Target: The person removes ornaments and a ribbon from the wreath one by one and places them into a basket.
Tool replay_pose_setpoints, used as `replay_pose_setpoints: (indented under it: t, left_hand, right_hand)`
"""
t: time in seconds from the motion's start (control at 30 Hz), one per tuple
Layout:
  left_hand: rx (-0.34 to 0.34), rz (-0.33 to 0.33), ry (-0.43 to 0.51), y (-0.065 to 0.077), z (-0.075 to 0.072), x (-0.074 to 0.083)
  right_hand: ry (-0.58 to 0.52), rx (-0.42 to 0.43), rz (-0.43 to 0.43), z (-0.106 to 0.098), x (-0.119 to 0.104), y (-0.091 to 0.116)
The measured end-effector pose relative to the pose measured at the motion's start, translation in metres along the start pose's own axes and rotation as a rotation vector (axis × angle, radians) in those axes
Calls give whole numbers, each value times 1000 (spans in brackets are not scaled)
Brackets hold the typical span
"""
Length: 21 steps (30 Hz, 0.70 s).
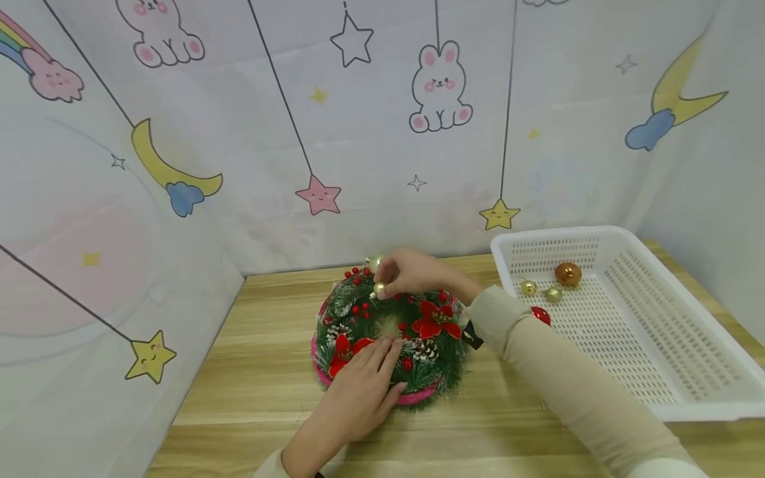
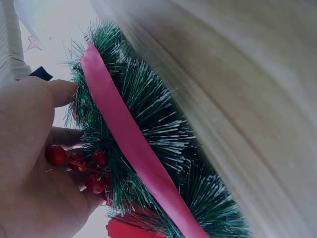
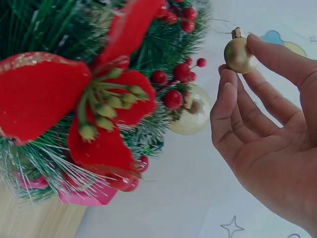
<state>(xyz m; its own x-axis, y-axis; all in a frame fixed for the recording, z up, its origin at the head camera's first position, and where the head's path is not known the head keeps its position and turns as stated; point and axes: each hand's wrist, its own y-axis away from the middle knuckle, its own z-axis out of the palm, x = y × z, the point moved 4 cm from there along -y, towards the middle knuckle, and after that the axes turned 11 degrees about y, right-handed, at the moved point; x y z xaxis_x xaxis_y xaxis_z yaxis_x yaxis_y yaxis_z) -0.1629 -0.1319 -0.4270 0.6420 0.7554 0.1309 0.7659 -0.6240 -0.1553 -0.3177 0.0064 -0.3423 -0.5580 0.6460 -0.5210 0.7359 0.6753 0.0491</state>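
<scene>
A green wreath (image 1: 343,318) with red poinsettias, pinecones, berries and a pink ribbon (image 2: 124,131) lies on the table. My left hand (image 1: 366,382) rests on its near side with fingers extended; in the left wrist view the thumb touches the greenery and red berries (image 2: 95,182) lie against the palm side. Above the far part of the wreath my right hand (image 1: 412,272) pinches a small gold bauble (image 3: 240,55) between thumb and fingertips; a thin loop of thread trails from its cap. A larger pale gold bauble (image 3: 190,111) sits at the wreath's outer edge.
On the right of the wooden table (image 1: 263,378) stands a white plastic basket (image 1: 675,292). Inside are an orange-brown bauble (image 1: 568,273), small gold baubles (image 1: 553,293) and a red bauble (image 1: 540,315) partly hidden by the right sleeve. A printed curtain (image 1: 382,146) hangs behind.
</scene>
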Motion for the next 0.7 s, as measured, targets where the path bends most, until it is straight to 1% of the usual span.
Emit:
replay_pose_setpoints:
  t: [0.17, 0.27, 0.4, 0.53, 0.7]
  left_hand:
    - [-15, -8, 11, -1, 0, -1]
    - [-29, -12, 25, 1, 1, 0]
    - [-24, -17, 40, 2, 0, 0]
    - [-13, -16, 39, 1, -2, 0]
    - [-22, -14, 35, -1, -1, 0]
  right_hand:
    - [-44, 14, 4, -9, -4, 8]
    - [-69, 16, -21, -12, -6, 14]
    - [-78, 27, -52, -19, -6, 23]
    - [-95, 49, -46, -30, -2, 34]
    - [-111, 73, -32, -43, 5, 51]
